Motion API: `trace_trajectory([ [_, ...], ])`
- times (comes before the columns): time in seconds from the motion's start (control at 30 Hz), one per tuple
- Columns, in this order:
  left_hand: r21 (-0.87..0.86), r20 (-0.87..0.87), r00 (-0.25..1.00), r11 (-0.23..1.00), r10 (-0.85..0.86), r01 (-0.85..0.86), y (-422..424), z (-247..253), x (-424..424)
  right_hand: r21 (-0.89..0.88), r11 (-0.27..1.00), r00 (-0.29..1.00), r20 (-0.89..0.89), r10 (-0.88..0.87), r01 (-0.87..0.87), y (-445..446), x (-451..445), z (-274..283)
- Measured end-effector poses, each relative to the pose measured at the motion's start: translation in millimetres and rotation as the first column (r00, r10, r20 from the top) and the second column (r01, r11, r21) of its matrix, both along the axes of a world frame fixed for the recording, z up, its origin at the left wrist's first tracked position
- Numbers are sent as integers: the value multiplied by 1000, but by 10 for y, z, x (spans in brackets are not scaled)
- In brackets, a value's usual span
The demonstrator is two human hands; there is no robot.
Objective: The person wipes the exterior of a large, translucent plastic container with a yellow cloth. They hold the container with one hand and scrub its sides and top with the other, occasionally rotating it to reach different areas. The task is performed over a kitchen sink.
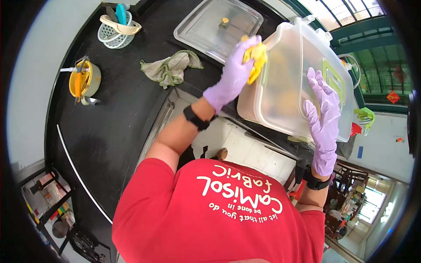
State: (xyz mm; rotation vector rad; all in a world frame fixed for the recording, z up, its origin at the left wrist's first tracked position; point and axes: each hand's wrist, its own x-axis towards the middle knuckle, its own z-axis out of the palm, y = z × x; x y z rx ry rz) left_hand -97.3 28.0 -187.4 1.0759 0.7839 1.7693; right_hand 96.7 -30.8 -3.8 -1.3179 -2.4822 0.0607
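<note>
A crumpled yellow cloth (255,62) is bunched in my left hand (230,77), which wears a lilac glove. The hand is at the rim of a large translucent plastic storage box (279,95), and the cloth appears to touch it. My right hand (324,118), gloved the same way, lies with spread fingers against the box, close to a pale green panel (332,80). The box stands on the dark counter, and its contents show only as a yellowish blur. Behind my left hand lies a rectangular stainless steel lid (210,29) with a gold knob.
A grey rag with green edging (174,67) lies on the black countertop (115,131). Further left stand a yellow container (93,80) with an orange-handled tool and a white perforated basket (115,34) holding utensils. A window (381,72) is at the right, tiled floor below.
</note>
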Motion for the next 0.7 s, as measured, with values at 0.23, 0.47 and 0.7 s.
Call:
trace_trajectory([
  [0.23, -335, -432, 899, 938, -69, -89, -5, -496, 55, 7, 1000, 999, 45, -2, 1, 38, -26, -12],
  [0.47, -100, -275, 952, 989, -132, 108, -1204, -725, -17, -39, 999, 999, 20, -38, 38, 36, -87, -37],
  [0.7, -51, -367, 927, 996, -81, 67, -151, -307, -115, -69, 994, 996, 43, -78, 81, 3, -90, -7],
])
